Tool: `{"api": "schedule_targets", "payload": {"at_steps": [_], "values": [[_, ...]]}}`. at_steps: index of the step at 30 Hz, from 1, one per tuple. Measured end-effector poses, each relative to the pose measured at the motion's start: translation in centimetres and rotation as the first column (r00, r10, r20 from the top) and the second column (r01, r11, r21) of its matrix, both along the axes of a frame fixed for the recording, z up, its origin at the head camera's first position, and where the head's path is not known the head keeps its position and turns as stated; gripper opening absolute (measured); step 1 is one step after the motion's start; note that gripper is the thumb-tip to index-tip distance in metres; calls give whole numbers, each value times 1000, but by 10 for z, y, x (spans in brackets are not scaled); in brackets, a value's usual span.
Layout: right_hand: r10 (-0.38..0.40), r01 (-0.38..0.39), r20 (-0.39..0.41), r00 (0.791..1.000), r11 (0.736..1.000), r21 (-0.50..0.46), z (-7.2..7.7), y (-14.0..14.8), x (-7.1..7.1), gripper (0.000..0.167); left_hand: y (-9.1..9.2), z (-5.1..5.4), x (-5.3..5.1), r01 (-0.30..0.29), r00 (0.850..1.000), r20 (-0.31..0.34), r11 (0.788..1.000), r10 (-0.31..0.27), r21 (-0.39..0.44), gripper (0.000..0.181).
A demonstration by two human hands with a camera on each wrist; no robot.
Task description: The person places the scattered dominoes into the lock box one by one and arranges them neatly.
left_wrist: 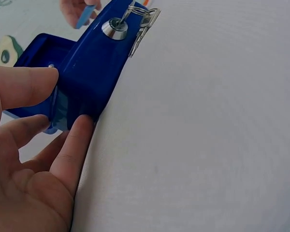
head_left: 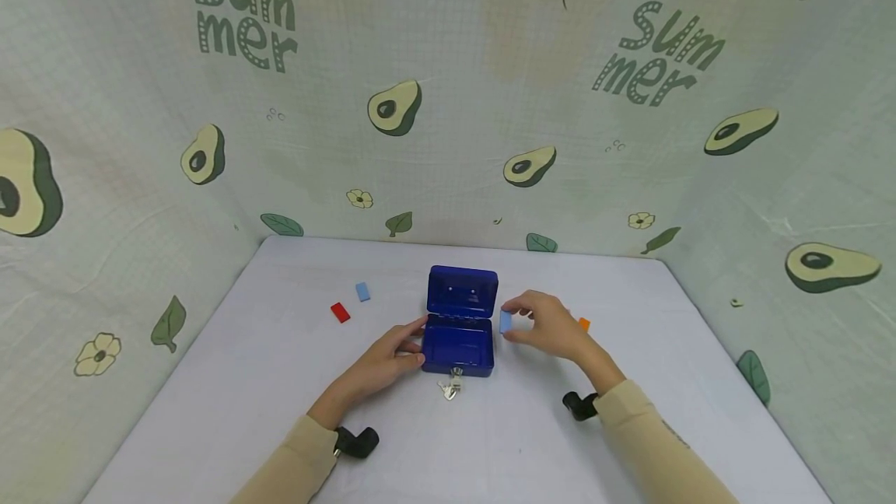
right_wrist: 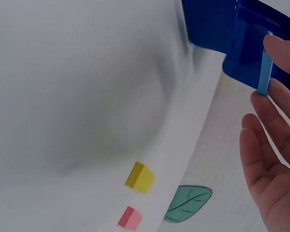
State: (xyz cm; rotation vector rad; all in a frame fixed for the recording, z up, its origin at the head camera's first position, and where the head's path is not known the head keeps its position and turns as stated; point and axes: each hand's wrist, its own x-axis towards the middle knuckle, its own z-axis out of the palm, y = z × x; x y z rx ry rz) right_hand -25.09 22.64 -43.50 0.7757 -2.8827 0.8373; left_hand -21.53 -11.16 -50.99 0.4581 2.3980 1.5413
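A dark blue metal cash box stands on the table with its lid raised. A silver lock with a ring of keys hangs at its front. My left hand rests against the box's left side; the left wrist view shows thumb and fingertips touching that wall, not wrapped round it. Right of the box, my right hand pinches a light blue rectangular block between thumb and fingers. This block is held upright above the table, apart from the box.
Left of the box lie a red block and another light blue block. An orange block shows partly behind my right hand. In the right wrist view are a yellow block and a pink block. Patterned cloth surrounds the table.
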Motion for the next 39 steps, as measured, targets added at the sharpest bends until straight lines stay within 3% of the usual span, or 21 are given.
{"api": "schedule_targets", "payload": {"at_steps": [9, 19, 39], "values": [[16, -16, 10, 1000, 1000, -17, 7, -19, 7, 39, 0, 2, 0, -13, 1000, 11, 1000, 12, 21, 68], [30, -27, 49, 998, 998, -63, 4, -36, 10, 39, 0, 3, 2, -15, 1000, 13, 1000, 14, 19, 67], [97, -95, 20, 995, 992, -81, -5, -64, 10, 42, -2, 0, 1, -8, 999, 37, 1000, 7, 24, 69]]}}
